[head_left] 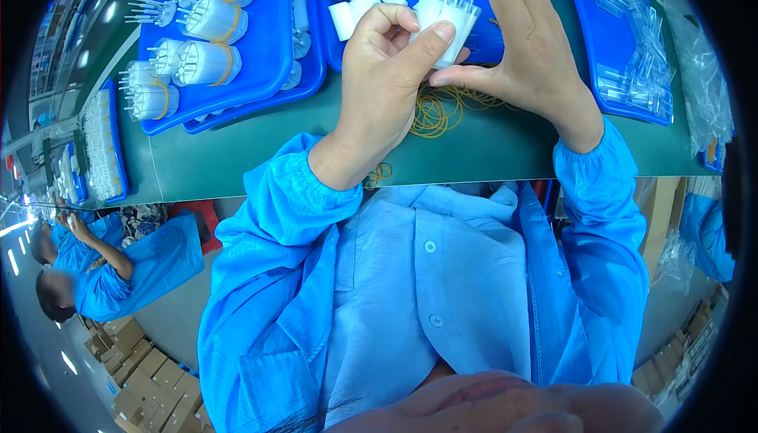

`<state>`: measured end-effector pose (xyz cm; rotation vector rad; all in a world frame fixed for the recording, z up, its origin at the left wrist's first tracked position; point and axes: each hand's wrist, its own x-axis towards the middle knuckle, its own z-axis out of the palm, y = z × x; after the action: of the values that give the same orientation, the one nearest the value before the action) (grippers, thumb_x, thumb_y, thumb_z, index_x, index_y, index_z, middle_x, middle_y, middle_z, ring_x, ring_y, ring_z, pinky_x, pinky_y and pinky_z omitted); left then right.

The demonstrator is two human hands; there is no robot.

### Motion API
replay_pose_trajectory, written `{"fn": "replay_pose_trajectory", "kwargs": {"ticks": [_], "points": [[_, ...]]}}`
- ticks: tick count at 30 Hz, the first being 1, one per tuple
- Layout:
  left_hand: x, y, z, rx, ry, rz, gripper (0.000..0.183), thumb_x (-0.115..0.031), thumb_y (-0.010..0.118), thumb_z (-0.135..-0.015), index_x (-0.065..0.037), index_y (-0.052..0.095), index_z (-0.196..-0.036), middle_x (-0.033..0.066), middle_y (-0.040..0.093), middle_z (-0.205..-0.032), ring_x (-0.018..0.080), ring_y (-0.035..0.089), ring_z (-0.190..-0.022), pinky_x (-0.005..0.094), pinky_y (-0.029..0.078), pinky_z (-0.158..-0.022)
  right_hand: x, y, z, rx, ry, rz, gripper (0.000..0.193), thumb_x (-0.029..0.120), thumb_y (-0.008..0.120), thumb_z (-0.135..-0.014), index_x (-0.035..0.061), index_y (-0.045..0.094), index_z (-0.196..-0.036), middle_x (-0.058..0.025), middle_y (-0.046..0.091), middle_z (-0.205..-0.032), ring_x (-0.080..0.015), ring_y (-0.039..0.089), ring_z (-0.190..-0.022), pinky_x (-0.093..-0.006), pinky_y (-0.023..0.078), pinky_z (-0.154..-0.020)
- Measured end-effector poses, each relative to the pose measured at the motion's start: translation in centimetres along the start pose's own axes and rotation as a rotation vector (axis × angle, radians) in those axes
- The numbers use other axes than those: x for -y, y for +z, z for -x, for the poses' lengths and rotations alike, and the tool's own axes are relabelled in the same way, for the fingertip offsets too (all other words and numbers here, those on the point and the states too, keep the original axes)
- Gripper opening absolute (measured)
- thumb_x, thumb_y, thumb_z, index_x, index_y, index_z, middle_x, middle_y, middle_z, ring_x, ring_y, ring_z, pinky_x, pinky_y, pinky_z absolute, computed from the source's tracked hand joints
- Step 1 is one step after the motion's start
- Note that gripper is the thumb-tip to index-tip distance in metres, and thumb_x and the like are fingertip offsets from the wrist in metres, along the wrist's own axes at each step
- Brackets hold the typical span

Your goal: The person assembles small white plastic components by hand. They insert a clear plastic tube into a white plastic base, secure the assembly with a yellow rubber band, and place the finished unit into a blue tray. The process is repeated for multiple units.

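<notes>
Green counter point(201, 166), left grip point(383, 78) pinching a white bundle point(448, 30), probably for steadiness; right grip point(533, 58) spread loose, bands point(430, 115) handy below.

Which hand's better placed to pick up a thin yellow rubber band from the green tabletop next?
Likely the right hand: its thumb and fingers are spread open, the thumb close to the thin yellow rubber bands. The left hand is occupied, pinching a white block with thin clear rods.

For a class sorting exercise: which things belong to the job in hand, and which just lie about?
Likely job things:
tube bundle in left hand
white cylinders
yellow rubber bands
banded tube bundles
loose clear tubes

Apparently lying about:
cardboard boxes
clear plastic wrapping
</notes>
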<state>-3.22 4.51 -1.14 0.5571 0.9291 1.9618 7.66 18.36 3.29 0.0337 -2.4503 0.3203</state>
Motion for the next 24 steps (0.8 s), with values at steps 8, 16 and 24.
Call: {"fn": "replay_pose_trajectory", "kwargs": {"ticks": [8, 16, 24], "points": [[-0.13, 0.14, 0.24, 0.010, -0.001, 0.022, 0.019, -0.003, 0.061, -0.089, -0.004, 0.044, -0.096, 0.0173, 0.062, -0.099, 0.0207, 0.067, -0.083, 0.0299, 0.057, -0.071, 0.22, 0.19, 0.00, -0.042, -0.025, 0.010, 0.090, 0.035, 0.086, -0.061, -0.0062, 0.043, -0.129, -0.0235, 0.048, -0.121, -0.0402, 0.048, -0.112, -0.0455, 0.040, -0.096], [-0.12, 0.21, 0.25, -0.008, 0.010, -0.028, 0.017, -0.004, 0.060, -0.090, -0.003, 0.045, -0.098, 0.0170, 0.062, -0.099, 0.0211, 0.067, -0.085, 0.0299, 0.056, -0.071, 0.34, 0.05, 0.04, 0.007, 0.044, 0.002, 0.089, 0.032, 0.086, -0.060, -0.0056, 0.043, -0.128, -0.0233, 0.048, -0.120, -0.0404, 0.048, -0.111, -0.0453, 0.039, -0.096], [-0.51, -0.47, 0.40, 0.070, -0.056, 0.017, 0.022, -0.016, 0.040, -0.098, 0.001, 0.047, -0.109, 0.0208, 0.055, -0.117, 0.0319, 0.059, -0.107, 0.0487, 0.047, -0.097, 0.46, 0.55, 0.09, -0.082, 0.043, -0.046, 0.080, 0.022, 0.084, -0.057, -0.0037, 0.047, -0.122, -0.0228, 0.047, -0.119, -0.0385, 0.048, -0.111, -0.0435, 0.040, -0.095]]}}
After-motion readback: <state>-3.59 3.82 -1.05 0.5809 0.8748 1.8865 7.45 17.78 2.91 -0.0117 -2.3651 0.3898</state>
